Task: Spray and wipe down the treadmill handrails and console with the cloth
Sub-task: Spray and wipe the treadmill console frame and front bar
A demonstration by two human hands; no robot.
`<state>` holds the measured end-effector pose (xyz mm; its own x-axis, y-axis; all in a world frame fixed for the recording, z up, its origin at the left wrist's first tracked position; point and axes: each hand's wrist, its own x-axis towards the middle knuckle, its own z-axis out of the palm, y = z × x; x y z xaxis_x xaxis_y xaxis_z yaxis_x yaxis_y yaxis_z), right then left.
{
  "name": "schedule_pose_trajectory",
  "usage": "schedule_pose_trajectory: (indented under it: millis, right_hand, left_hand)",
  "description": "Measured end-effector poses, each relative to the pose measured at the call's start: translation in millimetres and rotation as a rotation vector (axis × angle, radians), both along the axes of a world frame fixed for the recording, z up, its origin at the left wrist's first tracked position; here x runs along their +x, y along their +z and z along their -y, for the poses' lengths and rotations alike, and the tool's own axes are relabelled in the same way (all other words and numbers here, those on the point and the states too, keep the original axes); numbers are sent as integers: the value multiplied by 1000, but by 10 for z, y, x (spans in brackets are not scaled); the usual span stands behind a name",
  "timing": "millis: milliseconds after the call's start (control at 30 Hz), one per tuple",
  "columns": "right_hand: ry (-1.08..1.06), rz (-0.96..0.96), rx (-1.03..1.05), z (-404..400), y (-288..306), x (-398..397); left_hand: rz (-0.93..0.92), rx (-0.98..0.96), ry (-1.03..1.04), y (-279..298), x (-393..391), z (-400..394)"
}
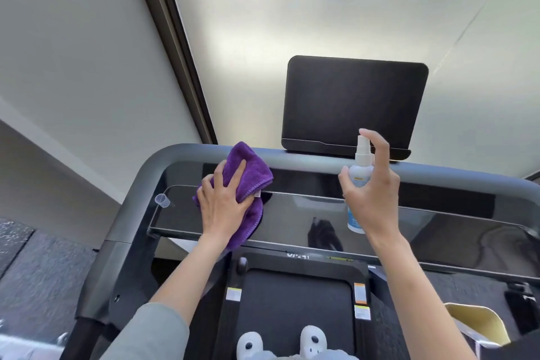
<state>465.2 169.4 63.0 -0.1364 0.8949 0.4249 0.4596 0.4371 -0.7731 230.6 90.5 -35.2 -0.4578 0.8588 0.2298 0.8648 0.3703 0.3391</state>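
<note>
**Cloth on the console, spray bottle up in the other hand**

Left hand [223, 202] is spread flat with straight fingers, pressing a purple microfiber cloth [248, 175] down onto the left part of the glossy black console [292, 216]. The cloth is bunched up, its top edge lapping against the grey handrail [306, 159] that curves around the front of the treadmill, and its lower part hangs over the near edge of the console under the palm.

Right hand [372, 187] is curled round a small white spray bottle [359, 181] with a blue label, held upright above the middle of the console. The index finger is crooked over the top of the nozzle, and the thumb and other fingers wrap the body. The bottle's bottom end shows below the hand, and I can't tell if it's touching the glass or just above it.

Out from there: a small clear plastic cap [162, 201] sits on the far left corner of the console, well apart from the cloth. Behind the handrail a dark tablet holder [353, 105] stands tilted back, in front of a frosted window. Down low you can see the treadmill belt [292, 301], with warning stickers on its side rails, and a pair of white clogs [280, 343] on it. A grey sleeve [152, 333] covers the left arm, and a yellowish bag [479, 324] is at the lower right.
</note>
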Motion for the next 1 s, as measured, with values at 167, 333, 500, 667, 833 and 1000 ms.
schedule_pose_trajectory:
  millis: [167,333,500,667,833,1000]
  right_hand:
    - [-13,8,-2,30,2,46]
    - [10,51,-38,207,-106,48]
    - [-9,62,-76,372,-174,-44]
    - [-59,81,-104,522,-167,-102]
    - [-38,80,-112,575,-143,11]
    - [18,53,-107,463,-117,252]
  left_hand:
    - [-95,180,-10,-62,-248,345]
    - [-32,17,155,-130,-74,325]
    - [-57,-62,209,-82,95,185]
    - [-74,-50,15,-37,402,154]
    - [58,56,221,9,46,168]
    - [31,-110,379,-32,92,55]
